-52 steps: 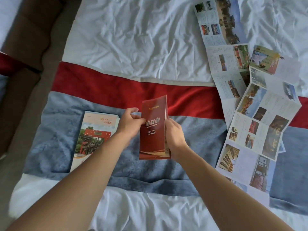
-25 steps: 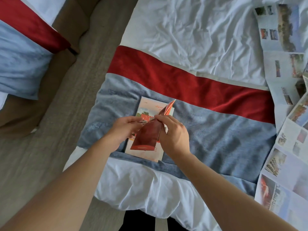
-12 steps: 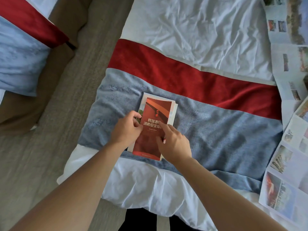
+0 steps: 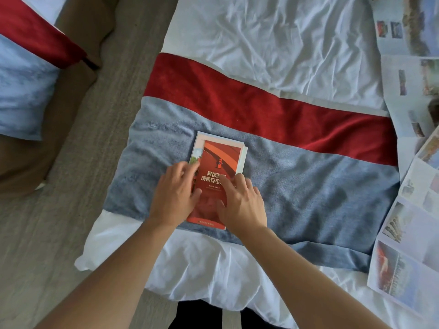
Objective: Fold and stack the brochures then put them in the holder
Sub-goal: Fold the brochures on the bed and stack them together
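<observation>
- Red folded brochure (image 4: 219, 160) lies flat on top of a lighter folded brochure (image 4: 199, 144); the lower one's white edges show at the top, left and right of the red cover.
- The stack sits on the grey-blue band (image 4: 308, 186) of the bed runner, near the bed's left front corner.
- Left hand (image 4: 174, 195) rests palm down on the left edge of the red brochure, fingers nearly straight and spread, fingertips on the cover; gripping nothing.
- Right hand (image 4: 240, 203) rests palm down on the right side of the red brochure, fingers extended and pressing flat, index finger over the printed title; no grip.
- Hands sit close together, the red cover visible between them.
- Red band (image 4: 261, 108) of the runner lies just beyond the stack, white bed sheet (image 4: 273, 43) past that.
- Unfolded brochures (image 4: 408, 91) with photo panels spread along the bed's right edge, well apart from the stack; more open panels (image 4: 408, 257) lower right.
- Wood-look floor (image 4: 59, 210) to the left; second bed (image 4: 21, 79) with the same red and grey-blue runner at upper left.
- Holder is not visible in this view.
</observation>
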Demonstrator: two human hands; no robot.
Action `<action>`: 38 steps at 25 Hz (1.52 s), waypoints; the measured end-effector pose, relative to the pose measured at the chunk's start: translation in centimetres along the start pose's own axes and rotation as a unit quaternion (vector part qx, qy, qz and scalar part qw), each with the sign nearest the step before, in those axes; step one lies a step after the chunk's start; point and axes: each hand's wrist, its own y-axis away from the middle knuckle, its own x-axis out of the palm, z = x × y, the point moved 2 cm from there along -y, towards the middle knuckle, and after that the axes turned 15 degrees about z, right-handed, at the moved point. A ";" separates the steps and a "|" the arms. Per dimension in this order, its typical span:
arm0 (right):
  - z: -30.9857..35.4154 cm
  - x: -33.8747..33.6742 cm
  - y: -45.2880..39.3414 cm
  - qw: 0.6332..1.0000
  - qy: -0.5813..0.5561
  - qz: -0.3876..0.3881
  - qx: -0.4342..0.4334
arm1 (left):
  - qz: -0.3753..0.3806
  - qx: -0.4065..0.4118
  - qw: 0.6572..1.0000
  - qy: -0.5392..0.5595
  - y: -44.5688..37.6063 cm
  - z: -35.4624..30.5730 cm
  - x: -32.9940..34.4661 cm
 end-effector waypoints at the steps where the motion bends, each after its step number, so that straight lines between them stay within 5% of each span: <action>1: 0.1 0.1 0.0 1.000 0.016 -0.006 -0.016 | 0.018 0.040 0.997 -0.060 0.2 -0.4 0.2; 4: 0.2 0.6 -0.4 0.999 0.020 0.015 -0.034 | 0.077 0.070 0.985 -0.139 0.1 -1.2 1.1; 15: 0.4 0.9 -2.2 0.999 0.034 0.029 -0.022 | 0.124 0.041 0.982 -0.134 -1.6 -1.2 0.6; 24: -1.7 -3.6 -1.5 0.999 0.025 -0.022 -0.031 | 0.082 0.043 0.983 -0.159 -4.8 -6.1 -2.0; 38: -26.6 -10.7 8.9 0.989 -0.030 -0.026 0.142 | 0.136 0.144 0.974 -0.110 -11.3 -30.9 3.5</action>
